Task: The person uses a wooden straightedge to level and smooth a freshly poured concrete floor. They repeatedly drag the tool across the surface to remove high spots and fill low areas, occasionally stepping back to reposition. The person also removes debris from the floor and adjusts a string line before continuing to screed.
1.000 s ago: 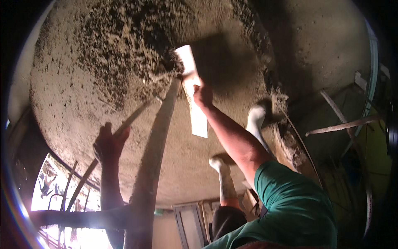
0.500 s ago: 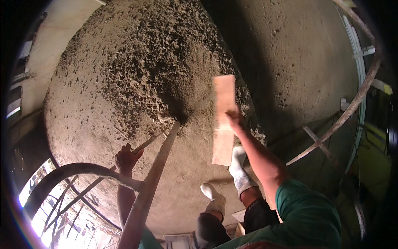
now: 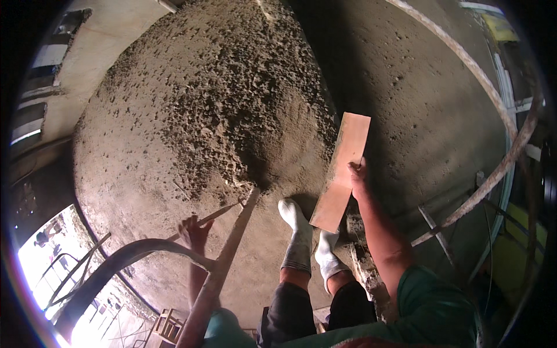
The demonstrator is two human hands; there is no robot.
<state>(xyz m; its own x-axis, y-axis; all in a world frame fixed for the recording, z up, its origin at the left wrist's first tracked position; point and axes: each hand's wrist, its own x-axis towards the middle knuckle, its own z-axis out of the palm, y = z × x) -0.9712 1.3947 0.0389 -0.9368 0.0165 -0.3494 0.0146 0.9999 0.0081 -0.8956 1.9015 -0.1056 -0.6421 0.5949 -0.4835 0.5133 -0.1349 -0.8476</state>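
A long, flat, pinkish-orange board (image 3: 343,168) is held by its right edge in my right hand (image 3: 358,173), fingers closed around it. It tilts with its upper end to the right, above the grey cement surface (image 3: 278,243) and over my right boot. My left hand (image 3: 194,232) is closed on a thin diagonal bar (image 3: 216,214) beside a thick metal tube (image 3: 232,238). Ahead of both hands lies a patch of rough, crumbly mortar (image 3: 232,110), densest in the middle. My white boots (image 3: 296,217) stand below the mortar, the left one farther forward.
A curved metal tube (image 3: 133,249) joins the thick tube at the lower left. Rough poles (image 3: 493,185) cross the right side. A dirty plank (image 3: 366,269) lies beside my right leg. At the lower left are a bright opening (image 3: 52,261) and a small wooden stool-like frame (image 3: 168,326).
The board has shifted right and gone from nearly upright to slanted. My left boot has come forward past the right one. My left hand still grips the bar.
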